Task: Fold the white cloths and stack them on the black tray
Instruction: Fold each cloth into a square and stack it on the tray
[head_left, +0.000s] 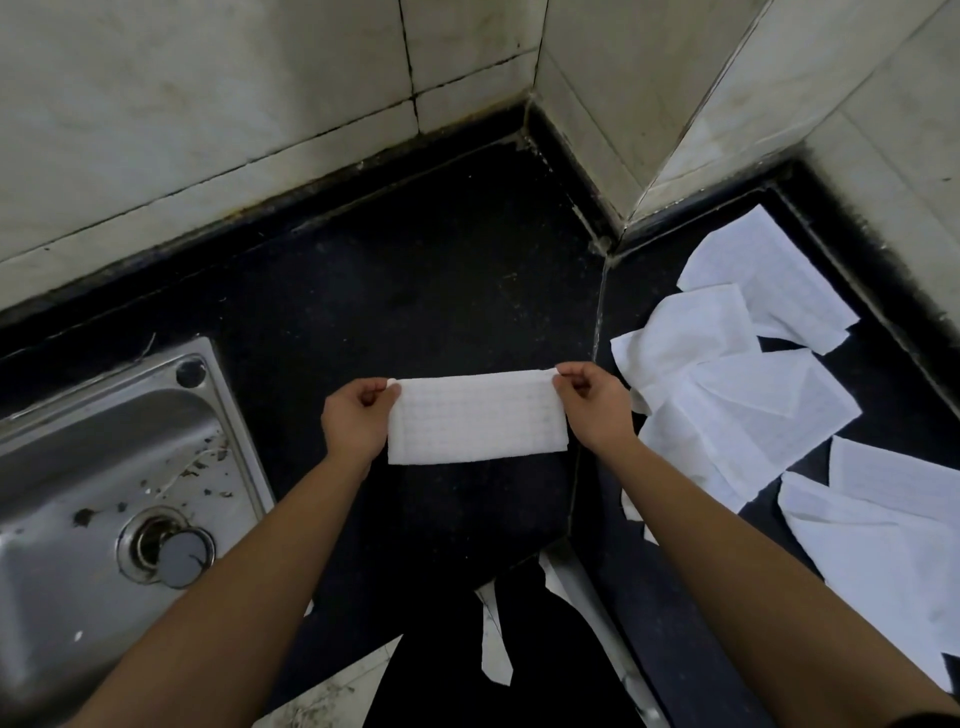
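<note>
A white cloth (475, 418), folded into a long rectangle, is stretched flat between both hands above the black countertop (415, 291). My left hand (356, 418) pinches its upper left corner. My right hand (592, 405) pinches its upper right corner. Several unfolded white cloths (748, 395) lie in a loose heap on the counter to the right, and more of these cloths (893, 530) lie nearer the front right. No black tray can be told apart from the dark counter.
A steel sink (104, 499) with debris and a drain sits at the left. Tiled walls (260, 104) close off the back, with a wall corner (628, 208) jutting in at the right. Dark clothing shows at the bottom middle.
</note>
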